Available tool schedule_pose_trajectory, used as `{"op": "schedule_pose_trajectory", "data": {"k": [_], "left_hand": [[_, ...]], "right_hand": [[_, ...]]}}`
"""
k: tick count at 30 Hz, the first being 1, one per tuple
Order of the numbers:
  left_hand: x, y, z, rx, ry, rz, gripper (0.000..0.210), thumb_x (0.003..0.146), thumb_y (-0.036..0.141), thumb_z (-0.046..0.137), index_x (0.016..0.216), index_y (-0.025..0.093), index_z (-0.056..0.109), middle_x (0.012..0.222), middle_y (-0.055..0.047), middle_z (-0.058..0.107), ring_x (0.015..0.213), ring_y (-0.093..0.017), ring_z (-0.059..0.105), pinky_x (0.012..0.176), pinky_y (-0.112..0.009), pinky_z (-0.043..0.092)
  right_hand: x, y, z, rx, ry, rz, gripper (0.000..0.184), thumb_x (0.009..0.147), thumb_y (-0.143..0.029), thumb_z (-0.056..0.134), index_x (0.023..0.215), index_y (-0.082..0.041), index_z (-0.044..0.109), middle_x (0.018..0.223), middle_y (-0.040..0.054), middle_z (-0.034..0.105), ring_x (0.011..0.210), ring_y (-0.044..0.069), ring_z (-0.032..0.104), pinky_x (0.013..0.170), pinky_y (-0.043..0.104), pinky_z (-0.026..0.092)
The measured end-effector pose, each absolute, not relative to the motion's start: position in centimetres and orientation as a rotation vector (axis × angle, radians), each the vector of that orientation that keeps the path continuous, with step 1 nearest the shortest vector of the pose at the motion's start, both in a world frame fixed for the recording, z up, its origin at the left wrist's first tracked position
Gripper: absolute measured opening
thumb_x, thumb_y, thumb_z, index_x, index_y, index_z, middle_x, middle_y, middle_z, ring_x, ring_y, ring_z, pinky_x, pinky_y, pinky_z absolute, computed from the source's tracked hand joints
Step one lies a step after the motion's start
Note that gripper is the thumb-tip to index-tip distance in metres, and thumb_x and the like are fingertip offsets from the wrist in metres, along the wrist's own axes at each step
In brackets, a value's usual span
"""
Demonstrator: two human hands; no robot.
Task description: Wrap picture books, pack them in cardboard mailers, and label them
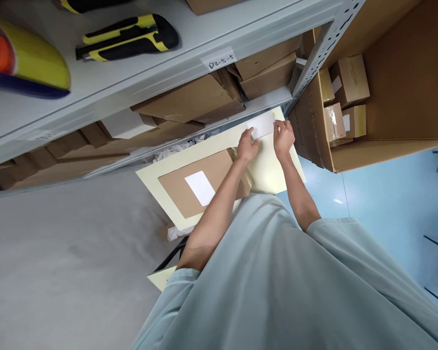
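A small white sheet of paper (263, 125) lies over the far right end of a pale yellow board (268, 170). My left hand (247, 147) has its thumb and fingers on the sheet's left edge. At the opposite edge my right hand (283, 138) pinches the paper between thumb and fingertips. A brown cardboard box (171, 187) with a blank-looking white label (200, 188) rests on the same board, partly hidden behind my left forearm. Any writing on the sheet is too small to read.
Beyond the board stands a shelf rack (149, 82) holding several cardboard boxes (190, 99). A yellow-and-black utility knife (127, 39) and a tape dispenser (40, 58) lie on its upper shelf. To the right, a large open carton (394, 146) holds several small boxes (350, 80).
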State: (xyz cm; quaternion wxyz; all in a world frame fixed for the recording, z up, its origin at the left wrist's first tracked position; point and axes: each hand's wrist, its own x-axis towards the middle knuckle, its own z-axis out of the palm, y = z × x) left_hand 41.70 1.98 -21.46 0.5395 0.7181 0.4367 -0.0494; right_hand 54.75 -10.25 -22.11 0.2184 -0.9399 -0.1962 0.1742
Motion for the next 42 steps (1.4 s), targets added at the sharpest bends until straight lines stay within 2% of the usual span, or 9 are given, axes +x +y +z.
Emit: {"op": "schedule_pose_trajectory", "data": {"k": [4,8,12,17,24,29,35,39,42], "left_hand": [[42.6,2.6,-19.3,1.838,0.748,-0.032,0.068,0.105,0.031,0.069,0.173,0.034,0.060,0.189,-0.006,0.048,0.181,-0.030,0.036,0.147,-0.052,0.034],[42.9,3.9,-17.5,1.893,0.826,-0.095,0.064,0.110,0.043,0.066,0.171,0.027,0.063,0.185,-0.011,0.054,0.176,-0.033,0.046,0.148,-0.050,0.032],[41.6,5.6,-16.2,2.026,0.992,-0.174,0.064,0.112,0.053,0.062,0.167,0.020,0.066,0.175,-0.018,0.064,0.168,-0.037,0.057,0.147,-0.050,0.036],[40.2,6.1,-14.2,2.270,0.981,-0.237,0.066,0.113,0.046,0.056,0.169,0.011,0.060,0.175,-0.025,0.061,0.174,-0.040,0.048,0.148,-0.055,0.032],[39.7,5.0,-12.2,2.389,0.985,-0.459,0.065,0.111,0.030,0.045,0.169,0.004,0.058,0.177,-0.029,0.058,0.179,-0.038,0.039,0.151,-0.060,0.018],[39.2,4.9,-11.9,2.374,0.946,-0.512,0.069,0.112,0.033,0.044,0.174,0.004,0.052,0.180,-0.029,0.054,0.181,-0.038,0.034,0.151,-0.064,0.012],[39.1,4.6,-11.3,2.345,0.913,-0.561,0.072,0.118,0.044,0.035,0.178,0.005,0.047,0.185,-0.027,0.047,0.184,-0.037,0.028,0.151,-0.065,0.008],[39.0,4.4,-10.9,2.358,0.846,-0.603,0.072,0.117,0.037,0.032,0.179,0.003,0.044,0.187,-0.027,0.044,0.185,-0.035,0.023,0.152,-0.061,0.010],[38.7,3.9,-11.0,2.350,0.814,-0.593,0.071,0.115,0.031,0.034,0.179,0.001,0.044,0.188,-0.026,0.042,0.186,-0.034,0.021,0.152,-0.059,0.009]], "right_hand": [[52.7,-10.1,-20.1,-2.590,-0.725,0.425,0.056,0.125,-0.043,0.031,0.144,-0.024,0.081,0.146,0.0190,0.068,0.137,0.037,0.067,0.115,0.054,0.054],[50.5,-9.3,-18.1,-2.463,-1.035,0.568,0.055,0.123,-0.039,0.034,0.152,-0.021,0.077,0.149,0.0196,0.070,0.140,0.038,0.062,0.120,0.054,0.048],[50.9,-7.9,-17.6,-2.454,-1.135,0.731,0.063,0.120,-0.030,0.030,0.177,-0.016,0.053,0.152,0.0220,0.070,0.143,0.038,0.061,0.124,0.053,0.043],[52.6,-5.6,-19.5,-2.523,-1.297,1.009,0.075,0.114,-0.022,0.036,0.189,-0.020,0.030,0.160,0.0268,0.066,0.149,0.044,0.057,0.123,0.060,0.039],[52.4,-4.2,-21.8,-2.570,-1.342,1.130,0.079,0.112,-0.026,0.047,0.190,-0.023,0.030,0.175,0.0277,0.052,0.156,0.048,0.052,0.126,0.066,0.038],[52.6,-3.7,-22.8,-2.582,-1.357,1.172,0.080,0.114,-0.031,0.043,0.191,-0.023,0.024,0.176,0.0264,0.050,0.159,0.049,0.049,0.128,0.071,0.037],[52.9,-3.7,-23.0,-2.576,-1.354,1.167,0.079,0.113,-0.026,0.044,0.191,-0.024,0.027,0.176,0.0258,0.050,0.160,0.049,0.050,0.127,0.070,0.038],[53.1,-3.9,-22.6,-2.585,-1.365,1.176,0.080,0.112,-0.017,0.039,0.191,-0.026,0.025,0.178,0.0245,0.049,0.161,0.046,0.050,0.129,0.066,0.037],[53.4,-4.0,-22.5,-2.574,-1.389,1.194,0.082,0.113,-0.024,0.046,0.191,-0.025,0.023,0.179,0.0258,0.047,0.162,0.048,0.047,0.129,0.067,0.036]]}}
